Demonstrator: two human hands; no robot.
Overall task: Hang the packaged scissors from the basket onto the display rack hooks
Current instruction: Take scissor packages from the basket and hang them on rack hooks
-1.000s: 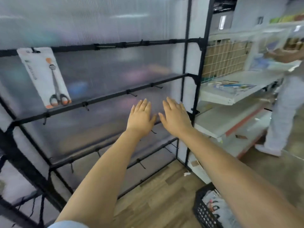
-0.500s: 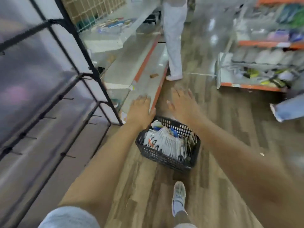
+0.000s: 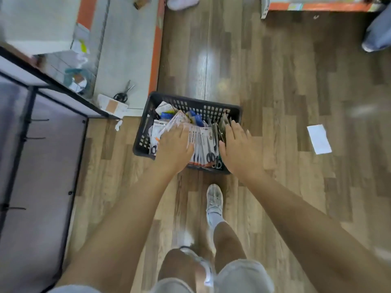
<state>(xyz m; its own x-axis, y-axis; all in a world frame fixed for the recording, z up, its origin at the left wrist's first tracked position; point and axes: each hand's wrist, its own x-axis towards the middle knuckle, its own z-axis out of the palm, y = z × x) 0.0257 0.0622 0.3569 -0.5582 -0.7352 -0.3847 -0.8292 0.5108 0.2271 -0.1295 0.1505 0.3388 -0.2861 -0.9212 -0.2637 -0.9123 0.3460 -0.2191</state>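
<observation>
Both hands' grip open, seemingly flat over white carded scissors packs (image 3: 203, 144) upright in black basket (image 3: 211, 107)

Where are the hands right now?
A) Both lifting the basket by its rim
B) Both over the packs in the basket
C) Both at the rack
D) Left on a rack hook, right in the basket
B: the left hand and right hand lie spread over the scissor packs inside the basket on the floor.
</observation>
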